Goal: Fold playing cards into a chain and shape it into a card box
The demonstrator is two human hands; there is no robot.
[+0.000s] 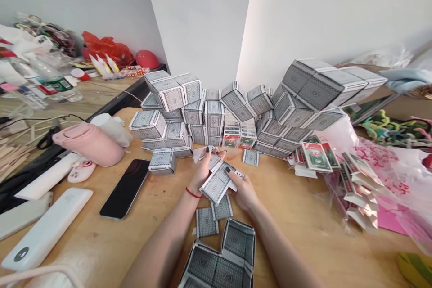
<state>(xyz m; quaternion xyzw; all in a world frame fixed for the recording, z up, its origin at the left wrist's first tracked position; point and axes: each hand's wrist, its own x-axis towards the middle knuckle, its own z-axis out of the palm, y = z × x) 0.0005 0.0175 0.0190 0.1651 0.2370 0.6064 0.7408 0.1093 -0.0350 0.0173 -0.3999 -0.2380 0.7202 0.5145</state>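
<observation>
Patterned grey-and-white playing cards, joined at folded edges, are held between my two hands above the table. My left hand, with a red cord on its wrist, is closed around the upper left side of the cards. From the right, my right hand pinches them with its thumb lying on top. Just below the hands, loose cards lie face down. A hollow block structure made of folded cards sits nearest to me, between my forearms.
Stacked card blocks line the back, with a taller pile at right. Opened card boxes and pink-printed plastic lie right. A phone, a power bank and a pink pouch are left.
</observation>
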